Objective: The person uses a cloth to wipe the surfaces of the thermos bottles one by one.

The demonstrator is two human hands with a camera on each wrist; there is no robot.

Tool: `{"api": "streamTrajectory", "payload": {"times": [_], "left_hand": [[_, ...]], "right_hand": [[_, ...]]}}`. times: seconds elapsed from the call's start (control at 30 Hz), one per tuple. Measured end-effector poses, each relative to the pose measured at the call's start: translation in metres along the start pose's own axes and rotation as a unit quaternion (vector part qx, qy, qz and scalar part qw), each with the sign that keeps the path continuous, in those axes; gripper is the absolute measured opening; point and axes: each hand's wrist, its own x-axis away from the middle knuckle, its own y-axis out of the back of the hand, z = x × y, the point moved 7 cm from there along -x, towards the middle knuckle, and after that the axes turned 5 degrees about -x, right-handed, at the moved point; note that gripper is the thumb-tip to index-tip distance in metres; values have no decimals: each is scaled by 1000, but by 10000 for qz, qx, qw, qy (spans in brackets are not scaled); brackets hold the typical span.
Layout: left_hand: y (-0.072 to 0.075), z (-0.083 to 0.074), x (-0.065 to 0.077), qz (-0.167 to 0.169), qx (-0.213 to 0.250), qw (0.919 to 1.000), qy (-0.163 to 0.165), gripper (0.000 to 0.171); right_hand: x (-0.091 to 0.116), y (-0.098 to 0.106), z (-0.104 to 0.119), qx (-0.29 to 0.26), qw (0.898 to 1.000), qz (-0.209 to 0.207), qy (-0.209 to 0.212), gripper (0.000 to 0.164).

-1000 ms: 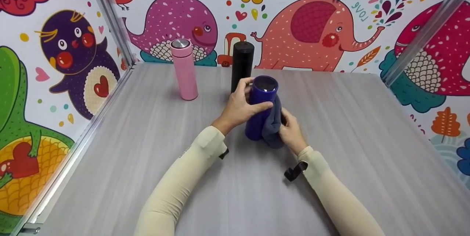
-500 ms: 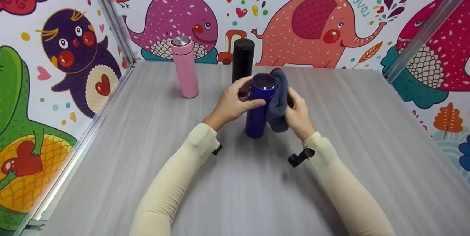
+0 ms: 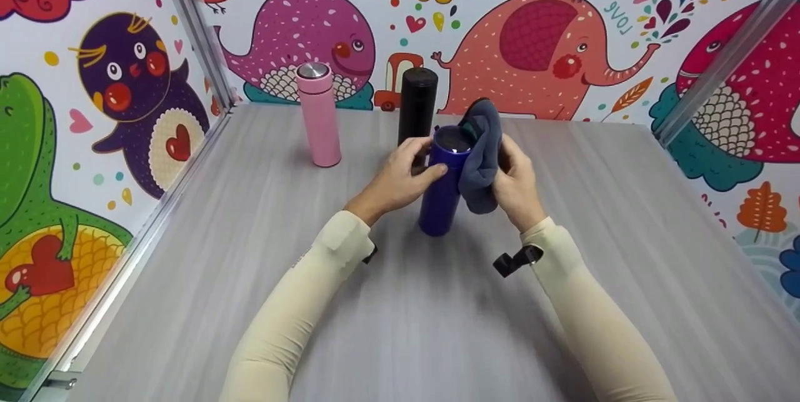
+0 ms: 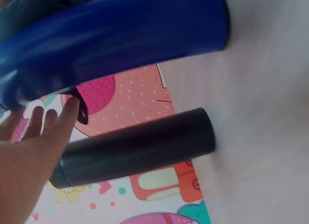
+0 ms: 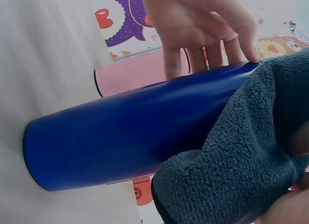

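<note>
A dark blue thermos bottle (image 3: 439,202) stands on the table, its base on the surface. My left hand (image 3: 397,178) steadies it near the top, thumb on the near side and fingertips against the left and far side. With my right hand (image 3: 517,186) I hold a folded grey-blue cloth (image 3: 482,167), which lies against the bottle's upper right side and rises above its rim. In the right wrist view the fuzzy cloth (image 5: 227,161) covers the upper part of the bottle, and some of the right fingers are hidden behind it.
Just behind the blue bottle stands a black thermos bottle (image 3: 417,105). A pink thermos bottle (image 3: 321,127) with a silver-topped lid stands farther left. Metal posts (image 3: 190,30) and cartoon-printed walls border the grey table (image 3: 250,252).
The right hand has moved the cloth up along the bottle's right side, from its lower part to its rim. The left thumb has shifted left on the bottle, which stays in place.
</note>
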Motion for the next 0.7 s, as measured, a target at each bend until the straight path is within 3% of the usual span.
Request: {"api": "streamTrajectory", "payload": {"times": [0.17,0.33,0.53,0.7], "left_hand": [[-4,-7,-1,-302,-135,9993,151,78],[-9,-9,-4,-505,2,9986,127,82],[-12,-4,-2,-395,278,9984,286,77],[-9,-4,-4,-223,93,9994,265,79]], "right_hand": [[4,-1,-8,23,9999,75,-66,31],[11,-2,-22,-27,9994,192,-277,31],[26,-4,-49,-126,9970,402,-649,34],[39,-5,-71,-129,9929,607,-1014,39]]}}
